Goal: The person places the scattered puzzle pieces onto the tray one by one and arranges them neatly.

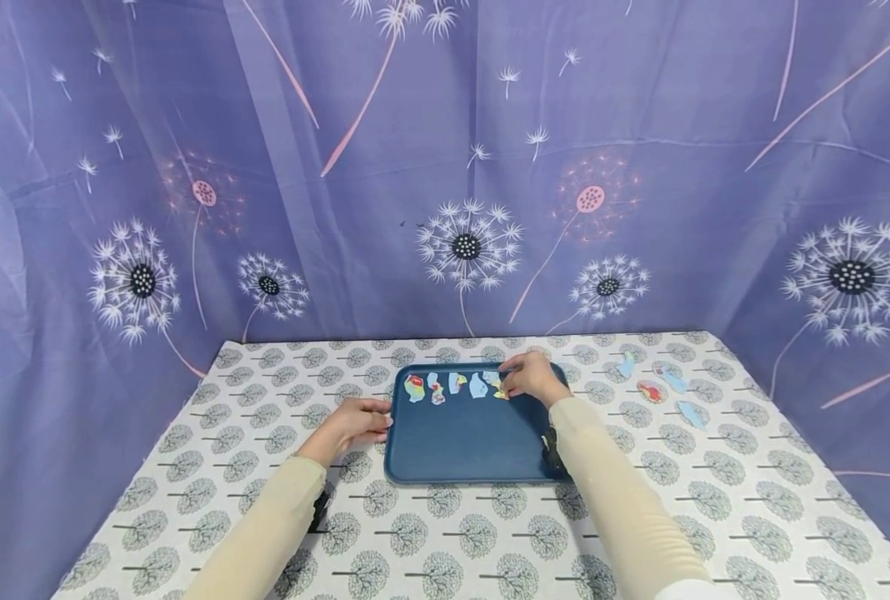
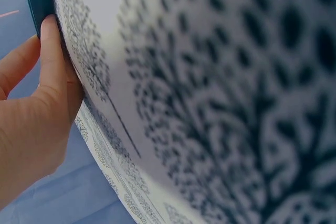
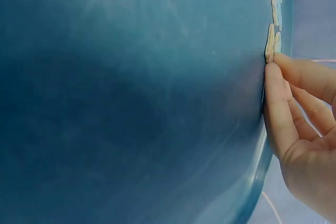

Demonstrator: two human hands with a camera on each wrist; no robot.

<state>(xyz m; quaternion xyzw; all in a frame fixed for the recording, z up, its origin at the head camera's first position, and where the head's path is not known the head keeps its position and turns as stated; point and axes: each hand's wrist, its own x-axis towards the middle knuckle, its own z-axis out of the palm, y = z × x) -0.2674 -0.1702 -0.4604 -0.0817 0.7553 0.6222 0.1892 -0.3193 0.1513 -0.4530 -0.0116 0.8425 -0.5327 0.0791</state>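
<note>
A dark blue tray (image 1: pixel 467 442) lies on the table with a row of irregular puzzle pieces along its far side. From the left come a red and yellow piece (image 1: pixel 414 387), a red and white piece (image 1: pixel 436 388), a small yellow and red one (image 1: pixel 457 383) and a light blue one (image 1: pixel 478 386). At the row's right end, my right hand (image 1: pixel 535 379) pinches a yellow and light blue puzzle piece (image 1: pixel 500 387) between thumb and fingertips. In the right wrist view its thin, pale edge (image 3: pixel 270 43) shows. My left hand (image 1: pixel 355 425) grips the tray's left rim (image 2: pixel 39 3) by the fingertips.
Right of the tray, loose pieces lie on the tree-print cloth (image 1: pixel 445 533): a light blue curved one (image 1: pixel 626 365), a blue one (image 1: pixel 672 380), a red one (image 1: pixel 651 392) and a plain light blue one (image 1: pixel 691 414). A purple dandelion curtain (image 1: pixel 370 250) stands behind the table.
</note>
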